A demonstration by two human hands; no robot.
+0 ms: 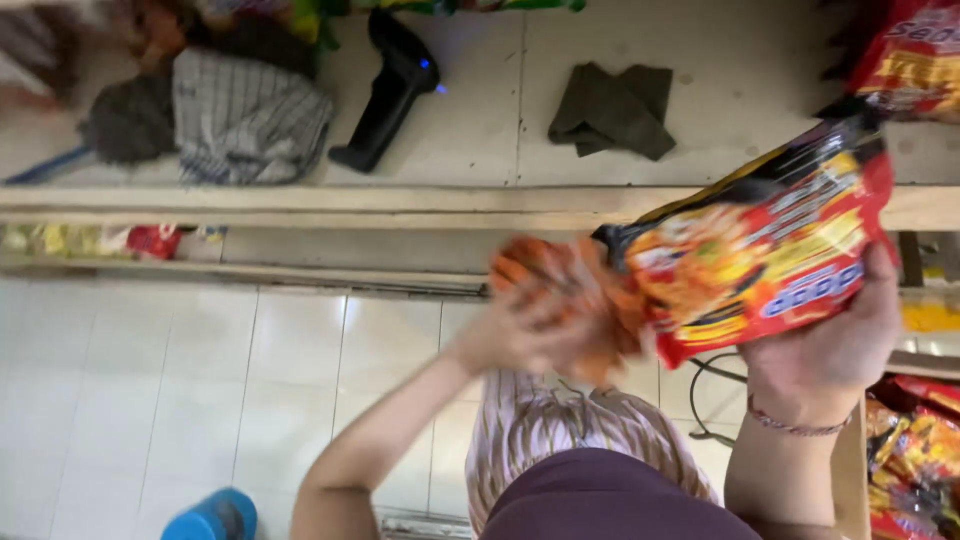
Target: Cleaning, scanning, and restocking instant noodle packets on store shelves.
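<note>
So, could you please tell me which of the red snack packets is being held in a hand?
The large red and yellow packet at centre right, resting on the right hand. The other red packets sit unheld at the top right corner and bottom right.

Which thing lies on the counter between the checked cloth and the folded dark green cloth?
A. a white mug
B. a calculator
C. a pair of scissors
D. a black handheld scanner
D: a black handheld scanner lies on the counter, with the checked cloth on one side and the folded dark green cloth on the other.
</note>
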